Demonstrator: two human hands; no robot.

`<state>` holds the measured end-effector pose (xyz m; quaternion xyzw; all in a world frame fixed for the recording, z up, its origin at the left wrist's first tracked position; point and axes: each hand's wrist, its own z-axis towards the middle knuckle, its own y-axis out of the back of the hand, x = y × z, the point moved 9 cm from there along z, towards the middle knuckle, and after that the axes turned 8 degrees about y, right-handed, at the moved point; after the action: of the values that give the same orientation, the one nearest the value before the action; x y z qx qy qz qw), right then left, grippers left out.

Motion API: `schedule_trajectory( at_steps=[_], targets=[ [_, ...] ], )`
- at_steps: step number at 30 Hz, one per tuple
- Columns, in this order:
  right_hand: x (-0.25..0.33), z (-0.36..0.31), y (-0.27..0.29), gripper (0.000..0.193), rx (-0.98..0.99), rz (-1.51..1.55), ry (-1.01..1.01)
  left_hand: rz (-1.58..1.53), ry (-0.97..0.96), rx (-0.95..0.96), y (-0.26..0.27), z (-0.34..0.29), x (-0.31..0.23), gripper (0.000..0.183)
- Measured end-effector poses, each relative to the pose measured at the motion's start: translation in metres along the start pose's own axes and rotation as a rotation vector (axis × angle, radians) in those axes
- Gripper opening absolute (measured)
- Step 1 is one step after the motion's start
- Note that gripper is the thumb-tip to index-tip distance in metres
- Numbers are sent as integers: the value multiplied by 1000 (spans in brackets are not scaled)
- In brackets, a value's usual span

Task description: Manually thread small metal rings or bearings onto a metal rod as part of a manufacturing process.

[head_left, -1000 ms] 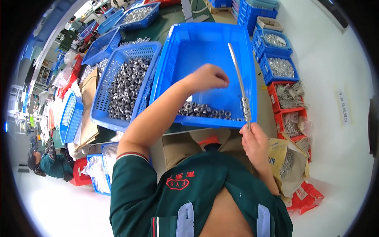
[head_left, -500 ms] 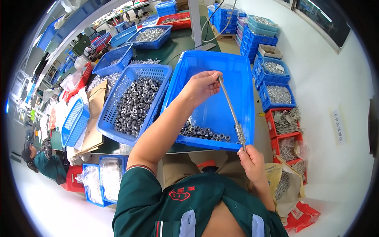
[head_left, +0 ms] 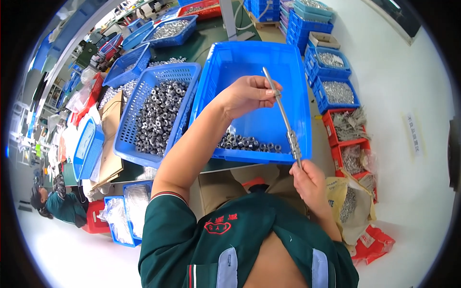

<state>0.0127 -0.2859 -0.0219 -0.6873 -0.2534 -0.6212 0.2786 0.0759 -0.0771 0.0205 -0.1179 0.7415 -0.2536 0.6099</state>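
Observation:
My right hand (head_left: 308, 182) is closed round the lower end of a thin metal rod (head_left: 283, 114), which slants up and to the left over a large blue bin (head_left: 298, 96). Several metal nuts (head_left: 293, 143) are threaded on the rod just above that hand. Higher up, my left hand (head_left: 252, 97) pinches a nut (head_left: 275, 93) around the rod, below its bare upper tip. Loose dark nuts (head_left: 247, 143) lie along the bin's near side. Left of the bin stands a perforated blue basket (head_left: 126, 128), heaped with similar nuts (head_left: 161, 113).
Flattened cardboard (head_left: 113, 139) and a smaller blue basket (head_left: 89, 149) are at left. More baskets of metal parts (head_left: 173, 30) sit farther back. Blue crates (head_left: 336, 92) and red bins (head_left: 348, 126) line the right side. At far left a person (head_left: 65, 206) is seated.
My left hand has slid the nut from the rod's upper tip partway down, so the tip now sticks out above. The right hand still grips the lower end. The whole view has shifted slightly.

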Motion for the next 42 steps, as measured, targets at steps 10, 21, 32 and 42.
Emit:
schedule_trajectory(
  at_steps=[10, 21, 32, 42],
  targets=[
    [-7, 4, -1, 15, -31, 20, 69, 320, 201, 175, -37, -2, 38, 31],
    [-11, 4, 5, 13, -70, 64, 28, 1727, 347, -7, 10, -6, 61, 19],
    [-16, 2, 6, 12, -63, 64, 7, 1968, 383, 25, 4, -3, 87, 18],
    [-11, 5, 6, 15, -73, 22, 53, 1873, 214, -227, 34, 16, 63, 18]
  ],
)
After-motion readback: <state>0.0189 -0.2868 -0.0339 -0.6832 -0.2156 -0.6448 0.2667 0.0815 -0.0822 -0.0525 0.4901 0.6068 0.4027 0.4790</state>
